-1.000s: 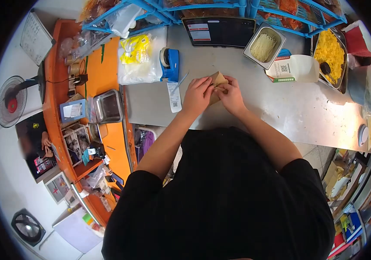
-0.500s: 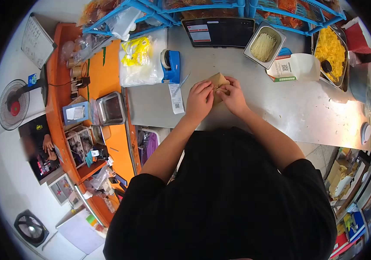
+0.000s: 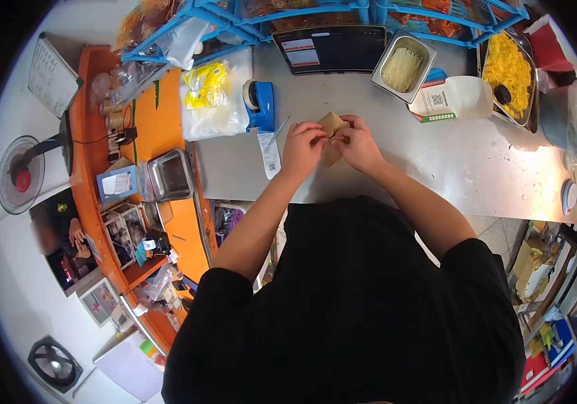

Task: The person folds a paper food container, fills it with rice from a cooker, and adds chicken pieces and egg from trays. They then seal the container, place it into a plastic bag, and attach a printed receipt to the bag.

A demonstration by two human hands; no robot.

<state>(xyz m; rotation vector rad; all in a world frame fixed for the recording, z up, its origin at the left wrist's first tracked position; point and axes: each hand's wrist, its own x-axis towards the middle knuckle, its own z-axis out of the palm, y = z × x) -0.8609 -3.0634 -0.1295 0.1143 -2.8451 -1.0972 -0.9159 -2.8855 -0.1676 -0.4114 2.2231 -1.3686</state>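
Both hands meet over the metal counter (image 3: 234,168) around a small brown paper piece (image 3: 332,124), which looks folded. My left hand (image 3: 303,148) pinches its left side with bent fingers. On the right edge, my right hand (image 3: 358,143) has its fingers closed on the same paper. The fingertips hide part of its middle. A printed receipt (image 3: 270,155) lies just left of my left hand, near a blue tape dispenser (image 3: 261,108).
A tablet (image 3: 332,50) stands at the back beside a steel container of white strands (image 3: 403,71). Right of it are an open paper box (image 3: 463,97) and a tray of yellow food (image 3: 509,74). Plastic bags (image 3: 214,101) lie left; a person's hands (image 3: 78,239) show far left.
The hands have drawn slightly apart at the paper, and more of its middle shows. The whole view has shifted a little.
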